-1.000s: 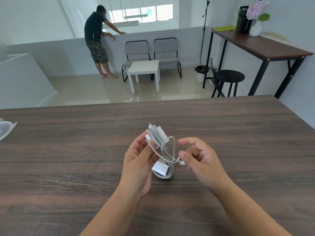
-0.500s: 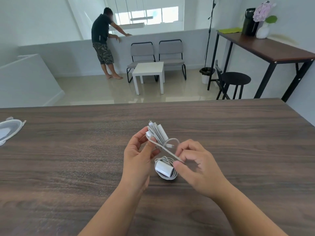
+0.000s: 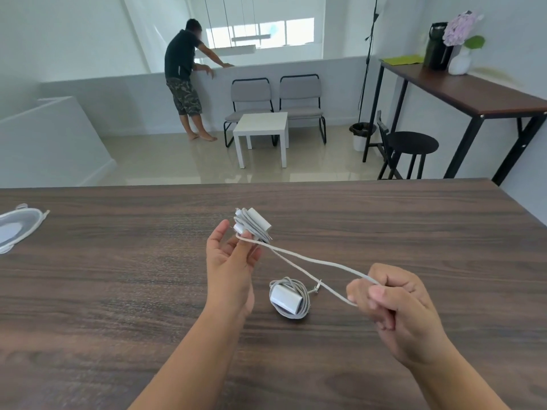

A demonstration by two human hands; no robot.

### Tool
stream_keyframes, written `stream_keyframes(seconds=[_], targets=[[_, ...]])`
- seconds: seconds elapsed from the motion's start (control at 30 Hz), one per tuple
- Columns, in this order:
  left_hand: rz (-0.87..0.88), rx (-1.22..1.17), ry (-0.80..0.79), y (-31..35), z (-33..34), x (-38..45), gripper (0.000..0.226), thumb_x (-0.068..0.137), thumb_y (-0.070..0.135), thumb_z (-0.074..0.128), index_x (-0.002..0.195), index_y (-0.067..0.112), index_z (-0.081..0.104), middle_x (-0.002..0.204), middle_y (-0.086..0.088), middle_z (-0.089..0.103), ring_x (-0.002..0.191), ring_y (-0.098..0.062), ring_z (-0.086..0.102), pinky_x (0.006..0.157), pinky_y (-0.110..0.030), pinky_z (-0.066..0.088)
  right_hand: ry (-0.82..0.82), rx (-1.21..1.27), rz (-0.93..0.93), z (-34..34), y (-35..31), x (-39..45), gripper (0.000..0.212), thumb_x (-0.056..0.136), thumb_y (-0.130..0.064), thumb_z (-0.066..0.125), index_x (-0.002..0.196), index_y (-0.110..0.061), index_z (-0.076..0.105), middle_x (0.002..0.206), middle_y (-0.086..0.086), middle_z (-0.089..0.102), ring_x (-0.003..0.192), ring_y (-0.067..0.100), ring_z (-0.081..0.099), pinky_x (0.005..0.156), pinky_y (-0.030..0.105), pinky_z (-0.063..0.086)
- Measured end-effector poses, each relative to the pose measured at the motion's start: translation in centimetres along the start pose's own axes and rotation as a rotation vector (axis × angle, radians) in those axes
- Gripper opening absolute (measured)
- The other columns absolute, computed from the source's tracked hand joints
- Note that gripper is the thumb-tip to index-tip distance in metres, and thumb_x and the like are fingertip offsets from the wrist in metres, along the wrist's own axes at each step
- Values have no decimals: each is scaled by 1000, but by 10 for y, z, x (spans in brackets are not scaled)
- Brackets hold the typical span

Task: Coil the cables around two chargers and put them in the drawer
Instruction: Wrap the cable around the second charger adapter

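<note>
My left hand (image 3: 229,266) holds up a white charger (image 3: 254,224) with grey cable wound around it, gripped at its near end by thumb and fingers. A loose loop of that cable (image 3: 307,261) runs rightward to my right hand (image 3: 390,303), which is closed on it. A second white charger (image 3: 287,298) with its cable coiled around it lies on the dark wooden table (image 3: 118,291) between my hands, its plug end sticking out to the right. No drawer is visible.
A clear plastic lid or container (image 3: 17,229) lies at the table's left edge. Beyond the table are a white side table (image 3: 262,125), two chairs, a black stool (image 3: 413,143), a tall desk, and a person (image 3: 183,75) leaning on a low wall.
My right hand has pulled a length of cable out to the right, away from the charger in my left hand. The second coiled charger now lies alone on the table.
</note>
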State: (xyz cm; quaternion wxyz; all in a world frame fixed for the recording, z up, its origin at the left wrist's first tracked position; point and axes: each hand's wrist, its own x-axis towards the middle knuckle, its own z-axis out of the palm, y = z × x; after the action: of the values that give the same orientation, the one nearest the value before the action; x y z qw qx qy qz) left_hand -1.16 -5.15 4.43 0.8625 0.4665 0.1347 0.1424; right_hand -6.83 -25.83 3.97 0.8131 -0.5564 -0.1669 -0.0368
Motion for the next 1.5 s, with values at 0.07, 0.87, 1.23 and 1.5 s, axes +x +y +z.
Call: stream_keyframes(seconds=[0.07, 0.87, 1.23, 1.5], targets=[[-35, -60, 44, 0, -2, 3, 45, 95, 5, 57, 135, 20, 44, 112, -6, 64, 87, -15, 64, 82, -29, 51, -26, 94, -12, -4, -2, 0, 17, 63, -15, 55, 47, -16, 49, 34, 0, 20, 39, 9, 28, 62, 29, 46], [-110, -50, -213, -14, 22, -26, 31, 97, 3, 50, 127, 6, 57, 109, -11, 67, 96, -19, 67, 84, -27, 58, -171, -827, 238, 25, 49, 42, 70, 83, -35, 56, 144, -41, 23, 139, -18, 40, 139, 9, 24, 115, 33, 18], [-89, 10, -248, -4, 7, -19, 23, 94, -3, 52, 112, 9, 59, 96, -6, 67, 78, -11, 67, 70, -21, 55, -169, -1278, -157, 30, 31, 46, 21, 98, -39, 38, 101, -28, 55, 66, -7, 54, 64, 19, 52, 55, 34, 42], [-38, 201, -475, 0, -3, -11, 39, 60, 16, 74, 91, 14, 51, 97, -3, 70, 80, -20, 62, 68, -28, 53, -185, -1137, -46, 23, 18, 45, 39, 85, -62, 34, 61, -33, 42, 55, -10, 48, 57, 11, 46, 57, 31, 39]])
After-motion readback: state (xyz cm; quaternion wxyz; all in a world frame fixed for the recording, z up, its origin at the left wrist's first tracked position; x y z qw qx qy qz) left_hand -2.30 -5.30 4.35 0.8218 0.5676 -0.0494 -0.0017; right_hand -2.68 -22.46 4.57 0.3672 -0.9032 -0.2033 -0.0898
